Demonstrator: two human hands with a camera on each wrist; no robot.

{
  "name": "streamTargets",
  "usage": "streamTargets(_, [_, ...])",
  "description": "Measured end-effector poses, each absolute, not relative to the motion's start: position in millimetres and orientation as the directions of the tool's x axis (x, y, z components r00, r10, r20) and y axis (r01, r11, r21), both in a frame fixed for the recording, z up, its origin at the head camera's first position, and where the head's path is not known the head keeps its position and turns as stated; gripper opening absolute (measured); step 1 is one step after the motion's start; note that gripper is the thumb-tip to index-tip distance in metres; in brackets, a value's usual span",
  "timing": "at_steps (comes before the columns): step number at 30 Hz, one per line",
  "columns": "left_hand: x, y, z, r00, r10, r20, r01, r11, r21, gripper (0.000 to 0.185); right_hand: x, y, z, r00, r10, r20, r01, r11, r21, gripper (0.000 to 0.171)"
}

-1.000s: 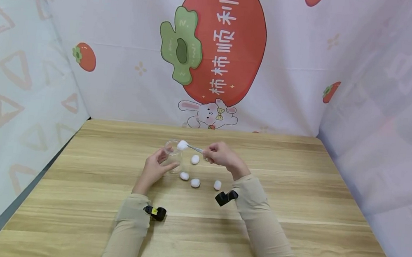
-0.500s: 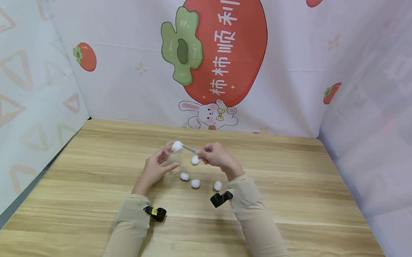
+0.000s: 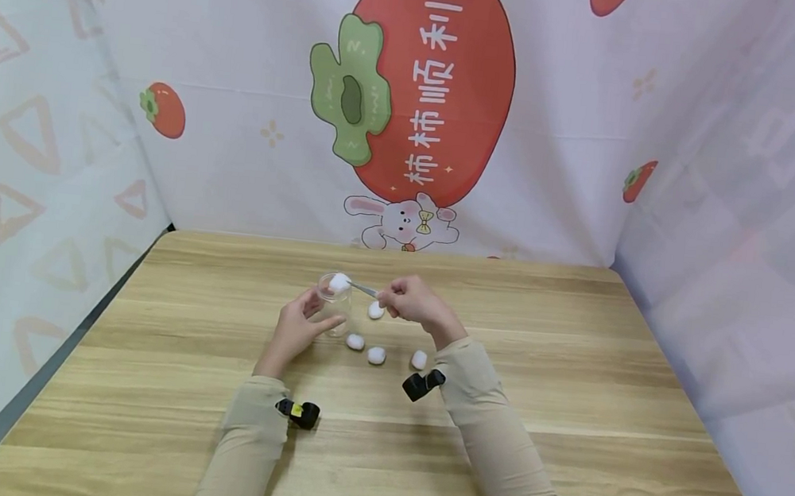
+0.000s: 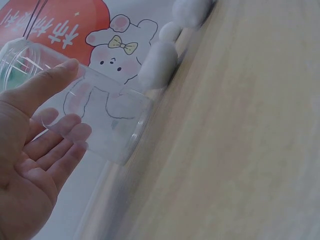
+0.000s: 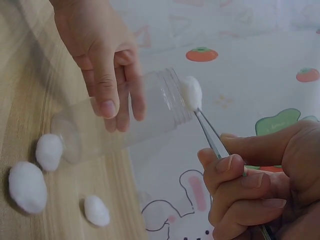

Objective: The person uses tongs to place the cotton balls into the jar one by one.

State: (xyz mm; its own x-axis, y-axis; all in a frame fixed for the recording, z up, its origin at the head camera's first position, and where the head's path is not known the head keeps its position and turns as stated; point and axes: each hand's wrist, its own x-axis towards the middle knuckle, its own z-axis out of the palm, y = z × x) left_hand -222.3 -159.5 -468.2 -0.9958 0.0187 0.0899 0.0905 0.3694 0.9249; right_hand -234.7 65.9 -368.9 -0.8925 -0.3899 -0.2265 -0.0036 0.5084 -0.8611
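A clear plastic jar [image 3: 333, 306] stands upright on the wooden table [image 3: 570, 392], and my left hand [image 3: 298, 325] holds it by the side with thumb and fingers around it. The same jar [image 5: 150, 107] and left hand [image 5: 102, 60] show in the right wrist view. My right hand [image 3: 415, 301] pinches metal tweezers [image 3: 365, 287], whose tips grip a white cotton ball [image 3: 340, 281] right at the jar's mouth. In the right wrist view the cotton ball [image 5: 191, 92] touches the threaded rim. Several loose cotton balls [image 3: 376, 354] lie on the table beside the jar.
A printed backdrop [image 3: 411, 106] closes off the table's far edge, and cloth walls stand at left and right. In the left wrist view the jar [image 4: 100, 120] looks empty, with cotton balls [image 4: 157, 62] behind it. Black wrist cameras [image 3: 301, 412] sit on both sleeves.
My right hand has moved left and slightly down, bringing the tweezers and cotton ball from just right of the jar to its mouth. The left hand stays on the jar.
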Motion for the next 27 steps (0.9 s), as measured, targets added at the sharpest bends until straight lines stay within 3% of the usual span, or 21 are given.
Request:
streamTargets(7, [-222.0, -160.2, -468.1, -0.997, 0.023, 0.072, 0.075, 0.375, 0.924, 0.067, -236.4, 63.0, -371.2, -0.896, -0.384, -0.223, 0.001, 0.500, -0.866, 0.022])
streamTargets(27, [-217.9, -159.2, -467.2, -0.995, 0.033, 0.094, 0.100, 0.344, 0.934, 0.065, -229.5, 63.2, -369.8, -0.886, -0.399, -0.237, 0.023, 0.473, -0.881, 0.020])
